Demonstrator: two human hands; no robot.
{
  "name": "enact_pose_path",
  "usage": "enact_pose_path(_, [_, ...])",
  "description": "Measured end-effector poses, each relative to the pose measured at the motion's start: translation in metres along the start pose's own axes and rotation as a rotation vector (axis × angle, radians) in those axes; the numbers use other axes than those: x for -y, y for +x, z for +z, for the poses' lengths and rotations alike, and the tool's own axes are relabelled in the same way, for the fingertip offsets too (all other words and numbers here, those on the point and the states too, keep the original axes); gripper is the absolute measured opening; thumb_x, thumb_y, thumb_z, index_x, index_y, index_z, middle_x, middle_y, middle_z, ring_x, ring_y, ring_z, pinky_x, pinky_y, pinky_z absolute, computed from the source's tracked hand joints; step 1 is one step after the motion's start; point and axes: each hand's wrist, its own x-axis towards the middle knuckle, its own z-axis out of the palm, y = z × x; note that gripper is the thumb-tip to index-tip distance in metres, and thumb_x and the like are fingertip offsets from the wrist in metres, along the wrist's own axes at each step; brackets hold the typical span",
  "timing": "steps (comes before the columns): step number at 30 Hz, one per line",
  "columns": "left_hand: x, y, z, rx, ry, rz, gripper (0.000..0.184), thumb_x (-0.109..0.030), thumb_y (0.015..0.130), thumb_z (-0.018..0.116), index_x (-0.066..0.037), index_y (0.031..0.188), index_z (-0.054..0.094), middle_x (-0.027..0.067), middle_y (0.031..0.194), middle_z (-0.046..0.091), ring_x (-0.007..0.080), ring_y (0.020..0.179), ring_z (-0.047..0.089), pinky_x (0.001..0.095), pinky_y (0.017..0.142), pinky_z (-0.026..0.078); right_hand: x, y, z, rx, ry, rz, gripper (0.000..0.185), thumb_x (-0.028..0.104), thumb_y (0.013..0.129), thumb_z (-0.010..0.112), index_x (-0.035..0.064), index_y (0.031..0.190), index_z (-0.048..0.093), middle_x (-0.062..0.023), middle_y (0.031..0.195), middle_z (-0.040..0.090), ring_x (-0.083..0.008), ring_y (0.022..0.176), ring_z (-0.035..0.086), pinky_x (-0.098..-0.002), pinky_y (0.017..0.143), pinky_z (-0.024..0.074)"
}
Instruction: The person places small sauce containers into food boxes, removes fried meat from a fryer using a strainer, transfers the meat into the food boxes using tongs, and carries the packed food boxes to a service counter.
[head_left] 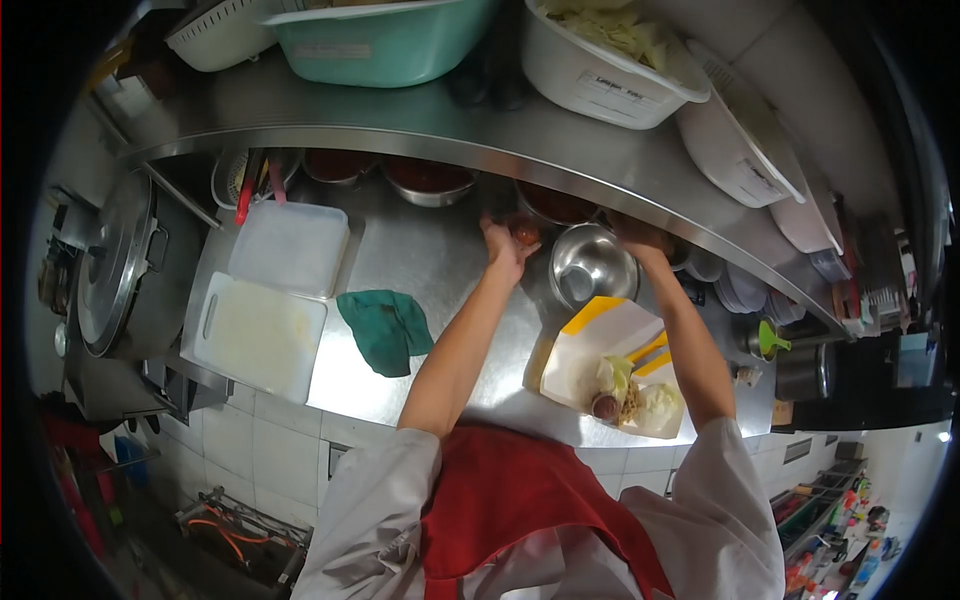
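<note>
Extending forward across the stainless-steel worktop (390,235), both bare arms reach to the front edge of the overhead steel shelf (420,125). The left hand (507,250) is partly curled, with a small, round, reddish-brown item (525,234) held at its fingers; the item's exact nature cannot be determined. It is positioned above the worktop, left of a round, shiny metal mixing bowl (612,256). The right hand (638,236) is located at the right rim of this bowl, in shadow beneath the shelf edge; its finger opening and any held object cannot be determined.

Directly in front of the bowl, nearer the body, stands an open white paper carton with yellow edges (572,368). The carton contains pale green leafy pieces (658,406) and a small, round, brown object (606,407). A crumpled dark-green cloth (385,330) lies left of the left forearm. Beside it rests a white rectangular cutting board with a handle slot (262,338).
</note>
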Motion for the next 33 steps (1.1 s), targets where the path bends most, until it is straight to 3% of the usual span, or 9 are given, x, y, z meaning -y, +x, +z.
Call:
enact_pose_path(6, [-0.018,-0.059,-0.082,0.369,0.37,-0.139,0.11,-0.09,0.086,0.004,0.0,0.111,0.062,0.0196,0.109,0.066,0.0312,0.106,0.063,0.0474,0.098,0.048,0.081,0.03,-0.092,0.242,0.163,0.143,0.042,0.038,0.103,0.047,0.0054,0.118,0.068,-0.0211,0.106,0.071,-0.0382,0.104,0.068,-0.049,0.091,0.0515])
enact_pose_path(13, [-0.04,-0.153,-0.126,0.285,0.65,-0.353,0.12,-0.095,0.079,-0.001,0.0,0.114,0.063,0.0152,0.104,0.067,0.0259,0.103,0.065,0.0423,0.092,0.052,0.241,-0.057,-0.069,0.243,1.648,0.769,0.049,0.038,0.106,0.051,0.0017,0.138,0.055,-0.0181,0.116,0.072,-0.0266,0.106,0.069,-0.0371,0.095,0.0514])
enact_pose_path(16, [-0.038,-0.178,-0.109,0.008,0.566,-0.409,0.094,-0.078,0.095,0.014,0.002,0.121,0.057,0.0121,0.107,0.065,0.0236,0.104,0.064,0.0423,0.093,0.052,0.272,-0.097,-0.064,0.099,1.644,0.627,0.042,0.026,0.101,0.063,0.0014,0.135,0.057,-0.0138,0.108,0.072,-0.0184,0.106,0.065,-0.0327,0.093,0.0513])
enact_pose_path(19, [-0.024,-0.164,-0.14,0.231,0.578,-0.438,0.057,-0.055,0.1,0.037,-0.003,0.121,0.052,0.0094,0.109,0.062,0.0234,0.107,0.062,0.04,0.09,0.052,0.298,-0.129,-0.06,-0.199,1.245,0.509,0.036,0.014,0.095,0.07,0.0003,0.127,0.059,-0.0114,0.086,0.069,-0.0187,0.087,0.067,-0.0313,0.083,0.0516])
enact_pose_path(22, [0.005,-0.154,-0.165,0.153,0.502,-0.153,0.029,-0.031,0.099,0.049,-0.007,0.115,0.052,0.008,0.101,0.061,0.0243,0.101,0.061,0.0408,0.086,0.051,0.308,-0.15,-0.052,-0.023,1.147,0.812,0.031,0.007,0.089,0.074,0.001,0.116,0.061,-0.0044,0.069,0.06,-0.0191,0.075,0.064,-0.0332,0.077,0.0521])
enact_pose_path(25, [0.015,-0.154,-0.176,0.1,0.93,0.084,0.017,-0.011,0.097,0.058,-0.007,0.113,0.056,0.0134,0.114,0.061,0.0241,0.103,0.063,0.0419,0.093,0.053,0.303,-0.163,-0.039,0.271,1.651,1.075,0.021,0.004,0.085,0.075,0.0012,0.102,0.063,-0.0063,0.071,0.062,-0.0204,0.07,0.063,-0.0344,0.068,0.0509])
enact_pose_path(28, [0.012,-0.164,-0.178,0.149,1.746,0.621,0.014,-0.005,0.093,0.067,-0.002,0.104,0.059,0.013,0.098,0.064,0.0209,0.089,0.067,0.0384,0.079,0.058,0.305,-0.175,-0.018,0.109,1.355,0.824,0.011,0.003,0.088,0.069,0.0006,0.096,0.061,-0.0071,0.079,0.063,-0.0171,0.07,0.06,-0.0328,0.068,0.0503])
enact_pose_path(31, [-0.009,-0.17,-0.15,0.07,1.435,-0.077,0.013,-0.001,0.089,0.072,0.002,0.096,0.061,0.0127,0.088,0.065,0.0191,0.072,0.068,0.0337,0.059,0.059,0.308,-0.174,-0.023,0.123,1.255,0.843,0.007,0.001,0.084,0.068,0.0015,0.086,0.061,-0.0113,0.071,0.063,-0.0232,0.066,0.062,-0.0345,0.064,0.0488])
enact_pose_path(33, [-0.014,-0.162,-0.151,0.146,1.397,-0.138,0.014,-0.001,0.09,0.07,0.004,0.097,0.06,0.0127,0.08,0.066,0.0199,0.059,0.068,0.0318,0.049,0.058,0.314,-0.172,-0.025,0.098,1.216,0.833,0.008,0.002,0.083,0.066,0.0027,0.088,0.061,-0.013,0.076,0.064,-0.0276,0.068,0.064,-0.0373,0.064,0.0497])
